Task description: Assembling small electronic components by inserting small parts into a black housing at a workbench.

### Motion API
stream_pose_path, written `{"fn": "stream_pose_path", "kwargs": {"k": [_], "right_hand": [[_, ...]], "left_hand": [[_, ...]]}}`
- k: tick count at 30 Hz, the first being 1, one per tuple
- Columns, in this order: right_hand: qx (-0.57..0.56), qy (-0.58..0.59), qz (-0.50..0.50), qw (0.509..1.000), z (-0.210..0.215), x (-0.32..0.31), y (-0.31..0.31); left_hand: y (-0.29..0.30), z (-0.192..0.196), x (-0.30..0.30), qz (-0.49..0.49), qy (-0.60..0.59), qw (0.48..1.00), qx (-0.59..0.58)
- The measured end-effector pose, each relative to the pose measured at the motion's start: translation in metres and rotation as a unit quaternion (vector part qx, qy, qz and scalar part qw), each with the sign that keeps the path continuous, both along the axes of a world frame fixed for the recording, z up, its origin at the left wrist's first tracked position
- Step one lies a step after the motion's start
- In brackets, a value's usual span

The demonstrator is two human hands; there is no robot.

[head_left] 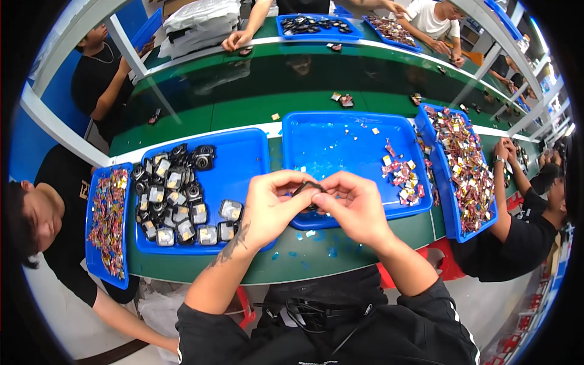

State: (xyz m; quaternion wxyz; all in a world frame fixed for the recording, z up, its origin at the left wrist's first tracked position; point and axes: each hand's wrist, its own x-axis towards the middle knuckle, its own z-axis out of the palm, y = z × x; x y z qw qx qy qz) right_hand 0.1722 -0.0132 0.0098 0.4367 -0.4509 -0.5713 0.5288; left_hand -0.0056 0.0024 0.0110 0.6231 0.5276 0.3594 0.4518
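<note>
My left hand [277, 198] and my right hand [354, 204] meet over the front of the middle blue tray [340, 119]. Between their fingertips they grip a small black casing [312, 187], most of it covered by fingers and thumbs. To the left, a blue tray [240, 146] holds a heap of black square casings [176, 201], like watch cases; some have pale squares inside. In the middle tray, small red and white parts [401, 179] lie in a loose pile at the right. Blue film scraps are scattered near my hands.
Narrow blue trays of red and yellow small parts flank the work area at left [89, 243] and right [450, 225]. Behind runs a green belt [243, 109] with scattered parts. Co-workers sit on both sides and across. White frame posts [61, 131] rise at the left.
</note>
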Motion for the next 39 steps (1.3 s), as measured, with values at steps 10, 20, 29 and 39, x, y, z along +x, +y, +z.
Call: {"fn": "stream_pose_path", "kwargs": {"k": [10,20,29,39], "right_hand": [[0.244,-0.35,0.218,0.878,0.022,0.06,0.04],[0.259,-0.337,0.263,0.866,0.005,0.06,0.037],[0.147,-0.1,-0.024,0.984,0.014,0.022,0.002],[-0.087,-0.005,0.116,0.989,0.015,0.042,0.014]], "left_hand": [[0.009,-0.016,0.012,0.061,-0.137,0.985,-0.085],[0.001,-0.013,0.008,0.051,-0.101,0.985,-0.133],[-0.008,-0.023,0.017,0.058,0.137,0.981,0.127],[0.001,-0.017,0.011,0.082,0.244,0.89,0.376]]}}
